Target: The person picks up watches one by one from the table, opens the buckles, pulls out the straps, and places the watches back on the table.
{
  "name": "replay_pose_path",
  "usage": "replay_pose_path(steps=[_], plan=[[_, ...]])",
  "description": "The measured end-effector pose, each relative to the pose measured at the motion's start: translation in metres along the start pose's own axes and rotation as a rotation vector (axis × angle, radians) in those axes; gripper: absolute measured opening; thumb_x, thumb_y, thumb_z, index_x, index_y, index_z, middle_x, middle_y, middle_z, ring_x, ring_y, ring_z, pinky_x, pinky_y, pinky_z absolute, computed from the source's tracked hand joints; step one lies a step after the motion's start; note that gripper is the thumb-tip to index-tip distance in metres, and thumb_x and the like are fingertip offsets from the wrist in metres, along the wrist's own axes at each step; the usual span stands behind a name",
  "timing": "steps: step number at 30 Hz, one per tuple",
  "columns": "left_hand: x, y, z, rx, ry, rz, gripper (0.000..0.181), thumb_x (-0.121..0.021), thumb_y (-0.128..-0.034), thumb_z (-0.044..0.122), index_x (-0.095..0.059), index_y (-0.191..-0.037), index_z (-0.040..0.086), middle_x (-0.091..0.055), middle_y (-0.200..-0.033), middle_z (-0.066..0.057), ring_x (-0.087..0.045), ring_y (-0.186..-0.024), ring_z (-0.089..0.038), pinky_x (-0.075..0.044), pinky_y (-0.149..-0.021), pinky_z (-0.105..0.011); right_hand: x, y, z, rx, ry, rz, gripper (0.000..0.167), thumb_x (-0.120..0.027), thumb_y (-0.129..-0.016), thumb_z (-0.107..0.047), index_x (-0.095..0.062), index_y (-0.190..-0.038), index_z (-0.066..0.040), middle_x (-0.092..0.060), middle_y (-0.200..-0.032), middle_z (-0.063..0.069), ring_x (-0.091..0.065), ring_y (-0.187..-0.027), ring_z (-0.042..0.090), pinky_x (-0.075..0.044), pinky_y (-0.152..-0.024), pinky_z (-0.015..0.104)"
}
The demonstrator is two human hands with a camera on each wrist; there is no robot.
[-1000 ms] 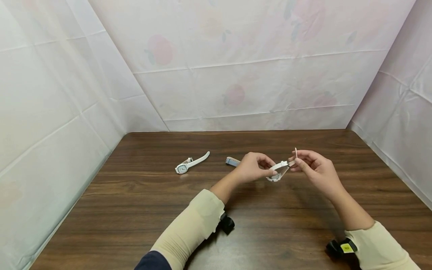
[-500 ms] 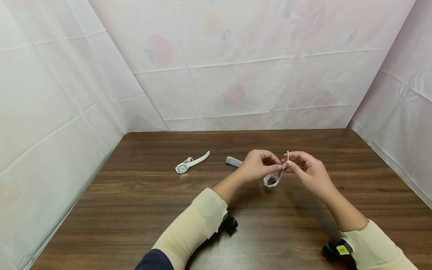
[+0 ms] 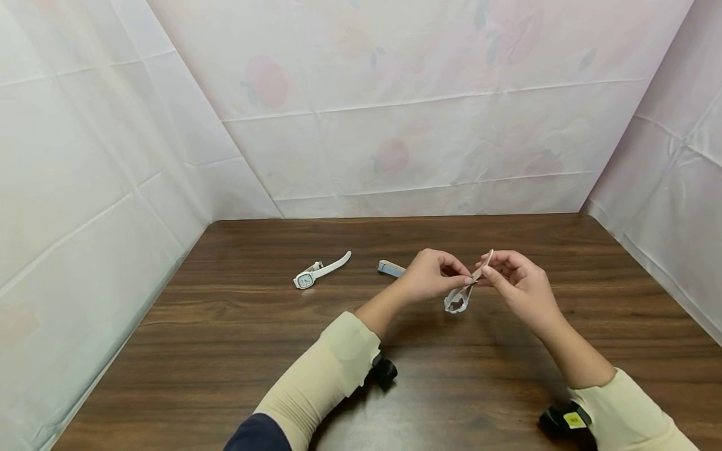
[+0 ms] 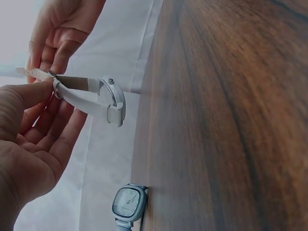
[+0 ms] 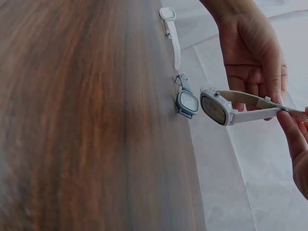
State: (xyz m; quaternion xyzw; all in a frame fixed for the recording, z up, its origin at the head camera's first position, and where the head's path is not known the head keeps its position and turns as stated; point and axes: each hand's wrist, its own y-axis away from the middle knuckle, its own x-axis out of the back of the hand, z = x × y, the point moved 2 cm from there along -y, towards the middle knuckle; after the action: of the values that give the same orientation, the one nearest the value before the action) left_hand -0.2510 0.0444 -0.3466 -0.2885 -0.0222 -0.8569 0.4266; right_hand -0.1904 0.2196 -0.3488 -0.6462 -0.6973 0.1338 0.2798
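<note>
Both hands hold a white wristwatch (image 3: 455, 303) above the table, its strap bent into a loop with the case hanging lowest. My left hand (image 3: 431, 274) pinches the strap by the buckle between thumb and fingers. The right hand (image 3: 521, 285) pinches the strap's free end, close beside the left fingertips. In the left wrist view the strap (image 4: 79, 100) runs through the buckle, with its punched tail sticking out beyond. The watch case (image 5: 216, 108) shows its dark glass in the right wrist view. Fingers partly cover the buckle.
A second white watch (image 3: 305, 280) lies on the brown wooden table (image 3: 225, 351) to the left, strap spread out. Behind my left hand lies a blue watch (image 5: 187, 102), mostly hidden in the head view. White patterned cloth (image 3: 361, 150) hangs around the table.
My left hand has shifted from near the watch case to the strap by the buckle. The right hand has come left toward it. The case now hangs lower, and the tail leans right.
</note>
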Motion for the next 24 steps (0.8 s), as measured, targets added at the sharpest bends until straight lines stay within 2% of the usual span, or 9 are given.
replay_pose_path(steps=[6, 13, 16, 19, 22, 24], plan=[[-0.0016, 0.0011, -0.0018, -0.007, 0.021, -0.065, 0.008, -0.068, -0.0928, 0.012, -0.071, -0.092, 0.005, -0.068, -0.085, 0.002, -0.061, -0.079, -0.004, -0.053, -0.072, -0.017, -0.0021, 0.0018, 0.0, -0.026, -0.092, 0.017, 0.014, -0.055, -0.095, 0.008, -0.055, -0.108, 0.016, -0.064, -0.102, 0.014, -0.066, -0.085, 0.013, -0.057, -0.073, 0.026], [-0.0052, 0.0, -0.0061, -0.018, 0.084, -0.119, 0.008, -0.062, -0.096, 0.01, -0.065, -0.093, 0.003, -0.063, -0.087, 0.0, -0.057, -0.079, -0.005, -0.051, -0.068, -0.018, -0.003, 0.0017, -0.0006, -0.026, -0.184, 0.032, 0.016, -0.053, -0.095, 0.012, -0.05, -0.107, 0.023, -0.065, -0.103, 0.012, -0.066, -0.085, 0.013, -0.057, -0.073, 0.026], [-0.0057, 0.0004, -0.0077, -0.003, 0.138, -0.125, 0.01, -0.06, -0.0974, 0.012, -0.064, -0.093, 0.003, -0.062, -0.086, 0.0, -0.056, -0.077, -0.006, -0.049, -0.066, -0.018, -0.0037, 0.0017, -0.001, -0.034, -0.2, 0.029, 0.016, -0.053, -0.095, 0.011, -0.051, -0.107, 0.022, -0.065, -0.102, 0.015, -0.066, -0.085, 0.013, -0.058, -0.073, 0.026], [-0.0052, 0.0012, -0.0084, 0.011, 0.183, -0.116, 0.013, -0.06, -0.0979, 0.014, -0.064, -0.093, 0.003, -0.062, -0.083, 0.0, -0.054, -0.073, -0.006, -0.046, -0.061, -0.019, -0.0042, 0.0015, -0.0016, -0.038, -0.207, 0.016, 0.014, -0.053, -0.096, 0.009, -0.055, -0.108, 0.015, -0.065, -0.1, 0.016, -0.066, -0.086, 0.014, -0.058, -0.074, 0.027], [-0.0044, 0.002, -0.0079, 0.011, 0.224, -0.102, 0.014, -0.06, -0.0978, 0.014, -0.063, -0.092, 0.001, -0.061, -0.082, 0.0, -0.054, -0.072, -0.007, -0.046, -0.061, -0.019, -0.004, 0.0011, -0.0027, -0.03, -0.205, 0.008, 0.014, -0.054, -0.096, 0.009, -0.058, -0.109, 0.009, -0.065, -0.101, 0.013, -0.066, -0.087, 0.014, -0.058, -0.075, 0.027], [-0.0039, 0.0021, -0.0079, 0.006, 0.255, -0.09, 0.012, -0.059, -0.0977, 0.011, -0.062, -0.093, 0.0, -0.061, -0.082, -0.001, -0.056, -0.073, -0.008, -0.049, -0.064, -0.02, -0.0038, 0.0008, -0.0035, -0.016, -0.207, 0.006, 0.014, -0.053, -0.096, 0.009, -0.057, -0.109, 0.01, -0.065, -0.103, 0.011, -0.066, -0.088, 0.014, -0.057, -0.075, 0.027]])
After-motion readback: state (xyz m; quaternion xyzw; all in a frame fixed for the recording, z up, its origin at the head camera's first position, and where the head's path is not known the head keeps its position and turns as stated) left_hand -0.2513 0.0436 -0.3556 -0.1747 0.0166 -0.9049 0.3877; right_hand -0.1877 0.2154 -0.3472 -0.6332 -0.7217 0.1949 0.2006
